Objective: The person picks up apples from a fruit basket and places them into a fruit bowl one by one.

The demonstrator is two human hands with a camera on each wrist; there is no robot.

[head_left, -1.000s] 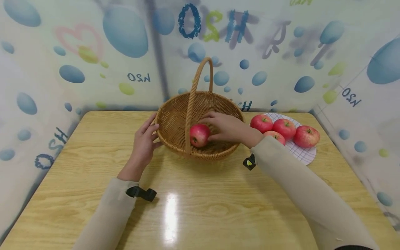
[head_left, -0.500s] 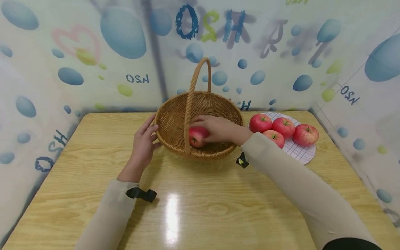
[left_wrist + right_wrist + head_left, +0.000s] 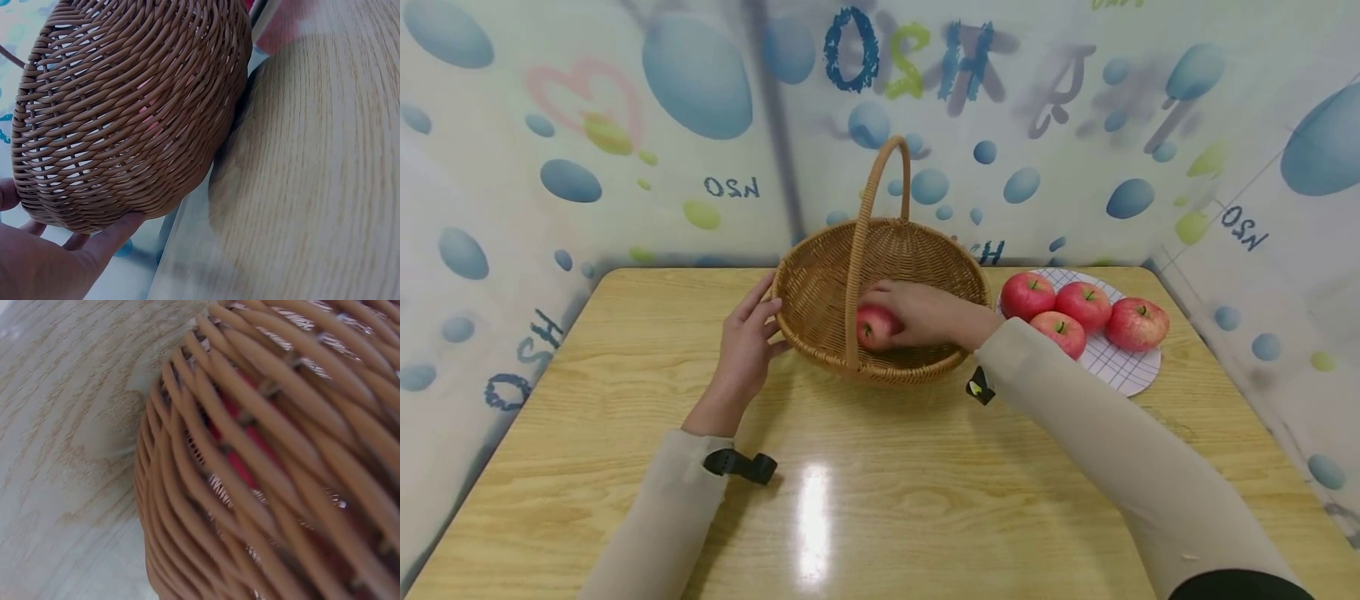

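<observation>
A wicker basket [image 3: 820,275] with a tall arched handle stands at the back middle of the table. My left hand [image 3: 743,346] holds its left side, thumb at the rim and fingers against the outer weave; the left wrist view shows these fingers [image 3: 115,234] on the wicker wall. Inside the basket, right of the handle, my right hand [image 3: 917,312] grips a red apple [image 3: 874,327] from above. Part of the apple is hidden by the fingers. The right wrist view shows blurred weave [image 3: 250,456] with red showing through the gaps, but not the hand.
To the basket's right lies a white checked plate [image 3: 1123,371] bearing several red apples [image 3: 1082,307]. A patterned wall [image 3: 700,125] rises close behind the wooden table [image 3: 887,500]. The basket's handle [image 3: 859,250] arches up beside my right hand.
My right hand has reached further left and down over the apple in the basket and closed its fingers round it. The left hand has stayed at the basket's rim.
</observation>
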